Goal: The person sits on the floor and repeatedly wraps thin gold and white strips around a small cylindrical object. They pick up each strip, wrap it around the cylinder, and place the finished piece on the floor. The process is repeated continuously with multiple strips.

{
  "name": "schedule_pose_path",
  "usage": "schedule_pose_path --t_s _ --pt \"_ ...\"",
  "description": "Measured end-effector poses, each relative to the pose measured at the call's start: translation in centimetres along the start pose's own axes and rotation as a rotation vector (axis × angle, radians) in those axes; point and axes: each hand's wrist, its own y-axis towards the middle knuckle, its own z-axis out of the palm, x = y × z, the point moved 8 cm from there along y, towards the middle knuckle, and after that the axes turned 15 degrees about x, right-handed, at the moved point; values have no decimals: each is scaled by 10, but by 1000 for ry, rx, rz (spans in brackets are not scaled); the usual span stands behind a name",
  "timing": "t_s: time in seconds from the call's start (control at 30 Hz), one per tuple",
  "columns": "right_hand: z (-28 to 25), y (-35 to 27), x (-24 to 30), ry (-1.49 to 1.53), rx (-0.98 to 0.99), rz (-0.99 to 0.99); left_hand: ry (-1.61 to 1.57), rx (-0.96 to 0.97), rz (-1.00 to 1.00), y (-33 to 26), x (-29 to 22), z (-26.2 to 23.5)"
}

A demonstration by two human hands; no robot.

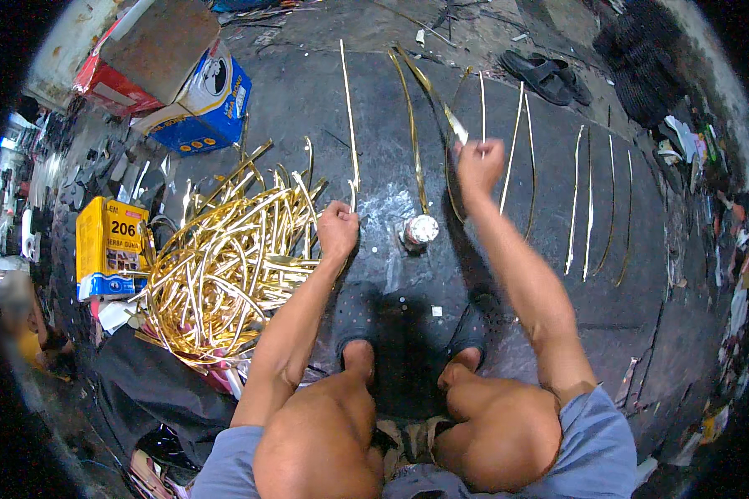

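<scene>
My left hand (338, 229) is closed in a pinch at the lower end of a thin gold strip (349, 116), which lies lengthwise on the dark mat (374, 75). Closed and slightly blurred, my right hand (480, 170) holds a pale, flat, narrow piece (455, 125); its exact kind does not show. Just beyond that piece lie a dark gold strip (420, 73) and another gold strip (409, 125). Between my hands stands a small round container (421, 230) with a whitish, crusted top. Whitish smears mark the mat beside it.
A tangled heap of gold strips (225, 266) lies at left, beside a yellow and blue tin (111, 249). Open cardboard boxes (195, 108) stand at the far left. Several single strips (574, 200) are spaced out at right. Black sandals (545, 79) rest at the far right.
</scene>
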Motion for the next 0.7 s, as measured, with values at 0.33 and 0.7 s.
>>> schedule_pose_path --t_s 0.33,0.7 --pt "6 -130 -61 -248 722 -79 -614 285 -71 -20 -21 33" --pt "-13 -113 -3 412 527 -66 -858 720 -170 -33 -31 71"
